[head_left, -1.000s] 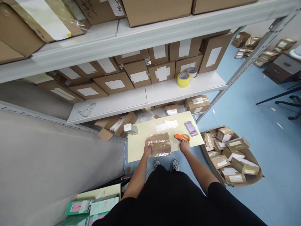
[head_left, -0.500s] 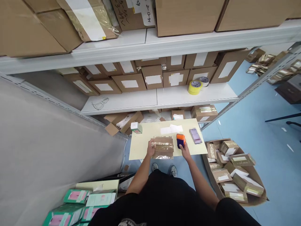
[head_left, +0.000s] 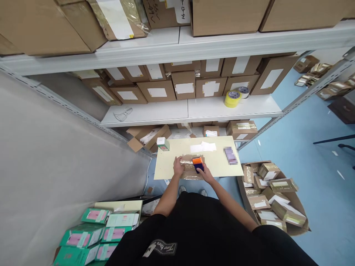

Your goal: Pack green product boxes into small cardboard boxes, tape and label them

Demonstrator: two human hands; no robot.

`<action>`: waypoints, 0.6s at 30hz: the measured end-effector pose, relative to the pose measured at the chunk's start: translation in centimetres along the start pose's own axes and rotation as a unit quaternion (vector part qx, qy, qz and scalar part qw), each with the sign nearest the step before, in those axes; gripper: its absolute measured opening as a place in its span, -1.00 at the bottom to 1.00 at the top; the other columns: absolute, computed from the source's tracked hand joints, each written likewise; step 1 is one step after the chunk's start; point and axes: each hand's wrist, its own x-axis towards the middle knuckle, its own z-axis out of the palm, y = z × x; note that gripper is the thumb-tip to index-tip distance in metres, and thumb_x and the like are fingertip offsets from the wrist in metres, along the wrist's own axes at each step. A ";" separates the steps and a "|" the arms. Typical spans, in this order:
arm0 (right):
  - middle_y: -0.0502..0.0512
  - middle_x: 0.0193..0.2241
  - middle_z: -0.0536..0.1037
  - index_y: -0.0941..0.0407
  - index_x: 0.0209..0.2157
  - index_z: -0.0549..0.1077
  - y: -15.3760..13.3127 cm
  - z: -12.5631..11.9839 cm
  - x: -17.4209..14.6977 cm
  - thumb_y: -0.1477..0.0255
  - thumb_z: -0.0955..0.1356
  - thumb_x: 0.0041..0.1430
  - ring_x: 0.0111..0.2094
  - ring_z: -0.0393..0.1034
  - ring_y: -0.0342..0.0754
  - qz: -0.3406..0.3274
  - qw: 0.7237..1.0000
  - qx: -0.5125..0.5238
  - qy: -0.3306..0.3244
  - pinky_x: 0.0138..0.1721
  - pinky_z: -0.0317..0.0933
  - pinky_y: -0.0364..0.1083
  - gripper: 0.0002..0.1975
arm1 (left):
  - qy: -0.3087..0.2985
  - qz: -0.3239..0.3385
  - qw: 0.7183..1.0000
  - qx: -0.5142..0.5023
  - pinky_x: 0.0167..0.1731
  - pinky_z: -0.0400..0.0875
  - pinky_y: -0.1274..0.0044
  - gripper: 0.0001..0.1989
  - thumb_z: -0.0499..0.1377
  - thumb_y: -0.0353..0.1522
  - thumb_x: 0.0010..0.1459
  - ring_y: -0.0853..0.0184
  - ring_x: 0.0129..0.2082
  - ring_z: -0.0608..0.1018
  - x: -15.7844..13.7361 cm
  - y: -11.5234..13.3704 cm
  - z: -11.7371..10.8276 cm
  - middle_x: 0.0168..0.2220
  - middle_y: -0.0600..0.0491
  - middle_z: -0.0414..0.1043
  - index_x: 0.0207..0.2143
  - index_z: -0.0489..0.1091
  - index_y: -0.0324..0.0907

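Gripping an orange tool (head_left: pixel 198 164), the right hand (head_left: pixel 205 173) is closed; the curled left hand (head_left: pixel 178 167) holds a package (head_left: pixel 188 171).

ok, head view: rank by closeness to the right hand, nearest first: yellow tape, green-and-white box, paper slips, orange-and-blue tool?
1. Orange-and-blue tool: held in the right hand.
2. Paper slips: just beyond, on the table.
3. Green-and-white box: table's far left corner.
4. Yellow tape: farther up, on the shelf, rightward.

The orange-and-blue tool (head_left: pixel 198 163) and right hand (head_left: pixel 206 173) are covering part of the taped cardboard (head_left: pixel 188 167). Pixelation is blurring the purple item (head_left: pixel 230 155). The top edge is cutting off upper boxes (head_left: pixel 226 18), and black clothing (head_left: pixel 205 225) is partly hiding the shoes (head_left: pixel 182 189).
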 end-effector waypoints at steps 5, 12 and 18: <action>0.18 -0.13 0.60 0.08 0.12 0.34 0.2 0.0 0.0 0.06 0.32 0.28 -0.12 0.51 0.14 -0.012 1.000 -0.017 -0.008 -0.04 0.37 0.09 -0.49 | -0.089 0.119 0.988 -0.029 0.30 0.29 0.29 -0.37 0.25 -0.38 0.18 0.14 0.30 0.40 -0.1 5.3 -3.2 0.33 -0.08 0.32 0.31 0.27 -0.06; 0.17 -0.12 0.59 0.07 0.14 0.33 0.3 0.1 0.4 0.05 0.32 0.27 -0.12 0.50 0.16 -0.027 0.999 -0.036 -0.022 -0.05 0.37 0.10 -0.47 | -0.218 0.199 0.953 0.066 0.30 0.31 0.31 -0.49 0.32 -0.43 0.11 0.13 0.26 0.46 -0.1 11.0 -4.8 0.27 0.00 0.44 0.15 0.51 -0.03; 0.18 -0.06 0.58 0.06 0.15 0.33 0.6 0.3 0.5 0.06 0.33 0.28 -0.08 0.50 0.16 -0.045 0.998 -0.037 -0.032 0.00 0.37 0.12 -0.47 | -0.204 0.170 0.961 0.072 0.10 0.48 0.36 -0.72 0.28 -0.31 0.20 0.15 0.01 0.62 0.1 10.9 -4.9 -0.01 0.01 0.65 -0.03 0.64 -0.04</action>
